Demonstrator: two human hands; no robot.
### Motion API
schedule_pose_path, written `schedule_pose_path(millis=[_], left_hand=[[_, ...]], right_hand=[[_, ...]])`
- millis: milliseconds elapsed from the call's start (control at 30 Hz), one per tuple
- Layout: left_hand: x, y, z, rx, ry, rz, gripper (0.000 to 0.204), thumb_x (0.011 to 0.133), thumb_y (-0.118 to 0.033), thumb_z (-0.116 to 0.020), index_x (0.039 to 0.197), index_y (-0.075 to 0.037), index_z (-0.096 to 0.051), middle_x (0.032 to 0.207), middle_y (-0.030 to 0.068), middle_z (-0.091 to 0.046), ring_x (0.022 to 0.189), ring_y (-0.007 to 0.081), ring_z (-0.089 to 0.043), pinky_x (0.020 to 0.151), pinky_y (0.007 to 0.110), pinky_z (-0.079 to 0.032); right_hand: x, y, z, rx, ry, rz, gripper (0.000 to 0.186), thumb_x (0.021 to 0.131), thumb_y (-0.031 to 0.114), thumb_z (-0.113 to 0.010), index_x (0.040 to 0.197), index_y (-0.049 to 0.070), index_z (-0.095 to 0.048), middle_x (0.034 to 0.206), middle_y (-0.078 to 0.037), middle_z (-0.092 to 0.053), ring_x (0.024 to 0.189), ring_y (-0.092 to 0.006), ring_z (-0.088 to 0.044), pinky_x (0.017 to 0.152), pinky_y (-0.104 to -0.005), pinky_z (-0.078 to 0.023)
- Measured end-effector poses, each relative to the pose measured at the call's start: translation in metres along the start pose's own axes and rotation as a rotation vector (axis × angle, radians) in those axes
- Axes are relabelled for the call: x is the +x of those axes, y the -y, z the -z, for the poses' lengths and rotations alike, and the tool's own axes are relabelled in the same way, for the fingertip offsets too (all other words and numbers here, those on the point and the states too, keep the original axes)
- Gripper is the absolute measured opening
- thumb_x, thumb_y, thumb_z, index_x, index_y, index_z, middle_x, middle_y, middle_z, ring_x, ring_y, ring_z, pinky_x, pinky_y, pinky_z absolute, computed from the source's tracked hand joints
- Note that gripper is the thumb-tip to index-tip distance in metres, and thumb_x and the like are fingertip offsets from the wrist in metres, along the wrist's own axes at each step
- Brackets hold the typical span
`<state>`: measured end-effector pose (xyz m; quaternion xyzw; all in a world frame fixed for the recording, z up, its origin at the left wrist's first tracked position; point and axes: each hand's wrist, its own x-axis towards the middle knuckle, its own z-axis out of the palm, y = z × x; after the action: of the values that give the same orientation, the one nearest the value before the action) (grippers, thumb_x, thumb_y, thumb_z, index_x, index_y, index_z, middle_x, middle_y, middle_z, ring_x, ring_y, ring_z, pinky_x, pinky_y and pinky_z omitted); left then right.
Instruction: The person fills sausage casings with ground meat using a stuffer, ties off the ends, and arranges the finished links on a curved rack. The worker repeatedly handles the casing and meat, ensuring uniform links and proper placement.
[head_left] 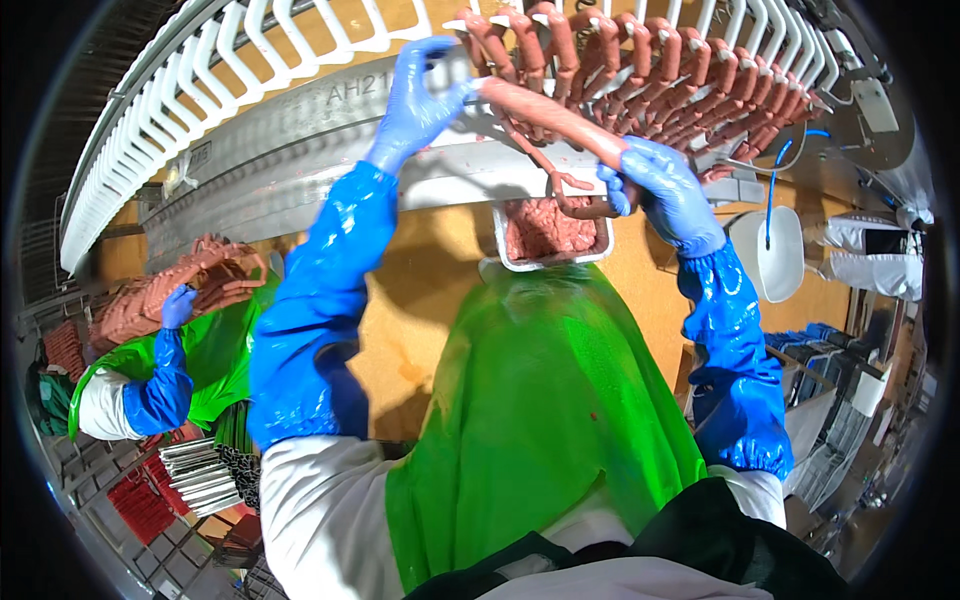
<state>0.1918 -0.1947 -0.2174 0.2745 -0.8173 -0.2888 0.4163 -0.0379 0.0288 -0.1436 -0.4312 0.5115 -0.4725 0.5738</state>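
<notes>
Setting: food plant, orange-tan floor below, curved conveyor of white hooks (300, 40) arcing along the top edge, grey metal rail (290, 130) under it.
Left hand (418, 95): blue glove, raised to the hooks near top centre. Fingers curled around 1 end of a sausage link (545, 115), thumb and fingers pinching it so it can be lifted up to hook level.
Right hand (665, 190): blue glove, lower and to the right. Fingers closed on the other end of the same link, with a thin casing tail (570, 195) dangling below. 2 hands keep the link stretched, not sagging.
Link position: spans diagonally between both hands, just under the loaded hooks, above the tray.
Hung sausages (690, 80): dense row looped over the hooks at the top right, draped so each loop hangs apart from its neighbour.
Tray (552, 262): grey rectangular, holds pinkish raw links, sits directly below the hands at the top of the green apron (540, 400), close feed for picking.
Sleeves: blue waterproof sleeve covers (310, 320) on both forearms, white coat beneath.
Co-worker: at the left edge, another person's blue-gloved hand (178, 305) on a pile of sausages (160, 290), green apron too.
Right edge: white round container (775, 255) with a blue hose (775, 180), metal equipment beyond it.
</notes>
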Motion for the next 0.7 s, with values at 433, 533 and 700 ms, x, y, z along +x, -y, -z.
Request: schedule_pose_path(millis=[433,533,700], left_hand=[[-0.142,0.010,-0.090,-0.348,-0.097,0.706,0.024,0.094,-0.022,-0.057,0.106,-0.001,-0.055,0.084,0.0070,-0.057,0.075,0.0173,-0.055,0.069,0.035,-0.047],[-0.161,-0.011,-0.050,-0.394,-0.020,0.658,0.019,0.093,-0.017,-0.058,0.105,-0.002,-0.057,0.082,0.0049,-0.057,0.074,0.0151,-0.055,0.066,0.033,-0.048],[-0.176,0.005,0.050,-0.061,-0.095,0.432,0.014,0.088,-0.012,-0.062,0.097,-0.002,-0.058,0.084,0.0078,-0.058,0.077,0.0184,-0.056,0.074,0.031,-0.049]], right_hand=[[0.155,-0.092,-0.078,-0.618,0.149,-0.073,0.036,0.091,0.035,-0.054,0.086,0.001,-0.062,0.074,-0.008,-0.060,0.069,-0.0181,-0.057,0.066,-0.0334,-0.046],[0.204,-0.134,-0.089,-0.814,0.173,-0.206,0.037,0.080,0.033,-0.057,0.093,0.000,-0.067,0.086,-0.012,-0.068,0.080,-0.0231,-0.064,0.074,-0.0364,-0.050],[0.182,-0.096,-0.129,-0.607,0.229,-0.337,0.057,0.085,0.056,-0.054,0.086,0.001,-0.068,0.077,-0.011,-0.065,0.066,-0.0199,-0.057,0.059,-0.0342,-0.047]])
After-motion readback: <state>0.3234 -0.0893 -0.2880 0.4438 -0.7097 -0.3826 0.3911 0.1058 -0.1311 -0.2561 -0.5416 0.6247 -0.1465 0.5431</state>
